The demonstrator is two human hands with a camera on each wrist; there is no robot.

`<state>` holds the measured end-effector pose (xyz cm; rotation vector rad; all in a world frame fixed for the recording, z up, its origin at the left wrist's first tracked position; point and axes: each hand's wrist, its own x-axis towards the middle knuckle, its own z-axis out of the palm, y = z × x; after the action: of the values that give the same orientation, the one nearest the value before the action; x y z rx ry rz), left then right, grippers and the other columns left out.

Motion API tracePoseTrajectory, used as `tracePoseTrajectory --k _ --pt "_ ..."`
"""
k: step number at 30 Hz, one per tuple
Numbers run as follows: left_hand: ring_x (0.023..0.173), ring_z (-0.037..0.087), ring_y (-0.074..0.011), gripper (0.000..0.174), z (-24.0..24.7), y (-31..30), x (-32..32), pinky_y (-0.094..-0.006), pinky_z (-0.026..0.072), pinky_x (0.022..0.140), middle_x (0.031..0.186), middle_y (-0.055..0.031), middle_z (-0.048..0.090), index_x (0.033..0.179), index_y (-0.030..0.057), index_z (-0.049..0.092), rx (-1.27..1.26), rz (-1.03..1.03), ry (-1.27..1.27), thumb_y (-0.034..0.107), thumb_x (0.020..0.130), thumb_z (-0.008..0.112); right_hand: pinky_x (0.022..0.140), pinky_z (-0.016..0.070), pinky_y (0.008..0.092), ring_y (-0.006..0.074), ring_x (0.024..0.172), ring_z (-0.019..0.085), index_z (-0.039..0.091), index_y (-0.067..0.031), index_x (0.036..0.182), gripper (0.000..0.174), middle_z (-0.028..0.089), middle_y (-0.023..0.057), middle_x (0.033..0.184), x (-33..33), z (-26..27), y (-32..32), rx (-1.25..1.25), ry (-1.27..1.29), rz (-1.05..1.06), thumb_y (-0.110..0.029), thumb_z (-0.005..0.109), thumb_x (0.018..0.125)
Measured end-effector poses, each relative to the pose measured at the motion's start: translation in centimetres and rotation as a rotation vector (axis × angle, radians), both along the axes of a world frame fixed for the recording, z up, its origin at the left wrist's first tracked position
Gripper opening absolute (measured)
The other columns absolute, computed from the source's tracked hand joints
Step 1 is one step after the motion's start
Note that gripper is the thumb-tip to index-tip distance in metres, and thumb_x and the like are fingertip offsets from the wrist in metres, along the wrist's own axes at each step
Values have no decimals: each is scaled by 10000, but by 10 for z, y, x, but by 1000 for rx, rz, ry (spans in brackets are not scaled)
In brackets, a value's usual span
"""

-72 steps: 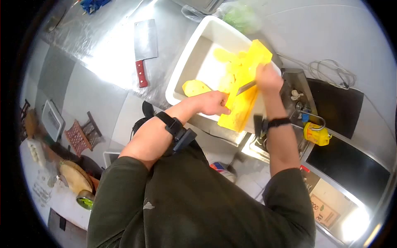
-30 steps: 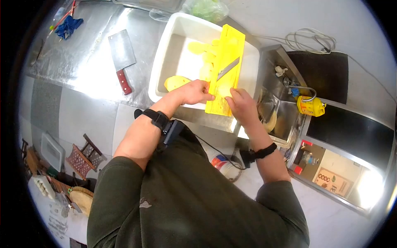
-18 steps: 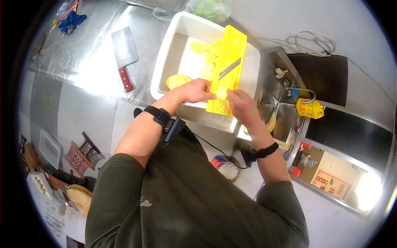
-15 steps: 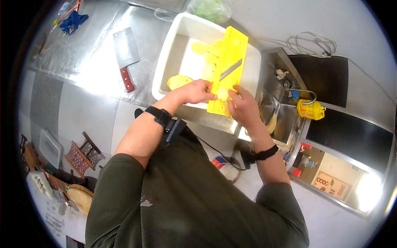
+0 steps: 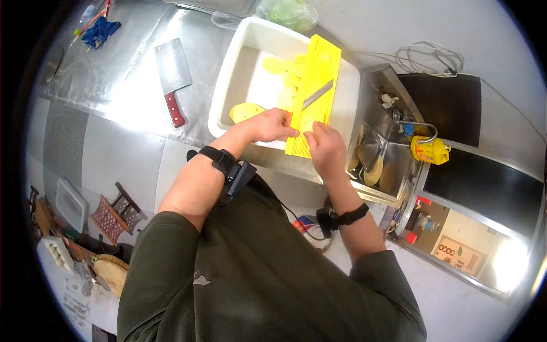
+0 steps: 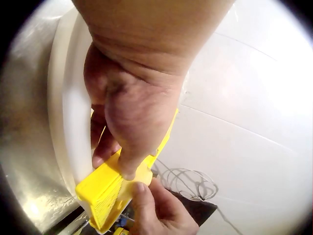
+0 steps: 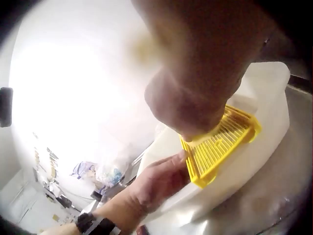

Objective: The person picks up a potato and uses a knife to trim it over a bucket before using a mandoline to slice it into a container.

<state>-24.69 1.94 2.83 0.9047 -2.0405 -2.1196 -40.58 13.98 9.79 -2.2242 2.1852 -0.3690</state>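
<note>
A yellow mandoline slicer point(image 5: 319, 85) with a slanted blade lies across a white tub point(image 5: 225, 85). My left hand point(image 5: 270, 125) grips its left edge near the close end, thumb over the top. My right hand point(image 5: 327, 151) is over the same end, below the blade, fingers curled round a pale yellow potato piece point(image 6: 144, 174). In the head view that piece is mostly hidden by the fingers; the right wrist view shows its edge against the ridged slicer bed. Inside the tub are several yellow slices point(image 5: 276, 65) and a whole peeled potato point(image 5: 246, 112).
A cleaver point(image 5: 172, 71) with a red handle lies on the steel counter point(image 5: 131, 85) to the left. To the right is a steel sink point(image 5: 393, 171) with a tap and a yellow bottle point(image 5: 430, 150). A bag of greens point(image 5: 290, 14) sits behind the tub.
My right hand has come back from the slicer's far half to its near end. Its fingers, spread half a second ago, are now curled round the potato piece. My left hand keeps its grip.
</note>
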Motion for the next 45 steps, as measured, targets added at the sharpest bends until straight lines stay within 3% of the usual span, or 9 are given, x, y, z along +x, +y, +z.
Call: tracePoseTrajectory --k 2,4,25,30,32,34,38,43,45 --pt "804 616 -249 354 1 0 -1 -367 490 754 858 -147 670 931 7 636 -5 2 -3 331 819 727 796 529 391 321 921 632 671 -5 1061 292 668 136 1052 4 -4 5 -40 9 -22 -118 719 797" --pt "707 556 -174 287 3 1 0 -325 463 656 748 -72 617 898 14 612 -20 11 1 276 842 713 798 529 394 319 923 632 671 -5 1062 290 666 135 1054 7 -5 7 -35 9 -33 -115 719 798" --pt "718 548 -167 288 -5 0 -3 -329 468 677 761 -69 617 889 10 606 -30 -10 13 278 850 703 796 540 381 303 929 636 682 -8 1030 227 676 127 1021 12 -14 -1 -109 99 -63 -74 689 813" --pt "705 534 -172 308 -4 -2 -2 -335 462 666 752 -66 600 881 7 595 -29 -2 28 293 846 705 757 530 406 322 884 637 677 -6 985 188 676 132 942 -4 -17 -46 -183 71 -21 -51 663 803" --pt "700 529 -174 314 -6 2 -3 -336 460 663 746 -64 593 879 8 591 -42 -11 26 298 845 704 731 513 436 355 847 633 666 -18 917 120 672 146 898 -15 -9 -86 182 170 -186 -65 636 811" --pt "695 523 -174 320 -12 2 -4 -335 452 653 732 -61 581 861 14 578 -13 -4 58 310 845 699 745 497 474 384 840 624 654 -22 852 101 667 161 882 -48 -30 -121 -148 72 -15 -114 622 827" --pt "688 514 -165 307 -2 0 0 -333 441 637 721 -51 568 846 23 563 -53 1 48 298 846 699 765 488 493 390 855 621 658 -12 819 148 664 170 872 -55 -16 -169 -8 36 -104 -157 630 830" --pt "673 502 -159 303 -4 0 -1 -330 431 616 707 -43 549 848 29 559 -11 2 53 289 832 715 778 493 483 383 864 625 663 -16 826 129 666 176 884 -59 -12 -153 55 -24 -114 -144 655 816" --pt "674 508 -163 303 -4 1 -3 -331 435 620 708 -47 554 845 30 559 -10 -2 53 288 829 717 809 506 452 375 882 631 678 -26 894 129 670 194 918 -50 -12 -114 -16 4 33 -115 676 800"
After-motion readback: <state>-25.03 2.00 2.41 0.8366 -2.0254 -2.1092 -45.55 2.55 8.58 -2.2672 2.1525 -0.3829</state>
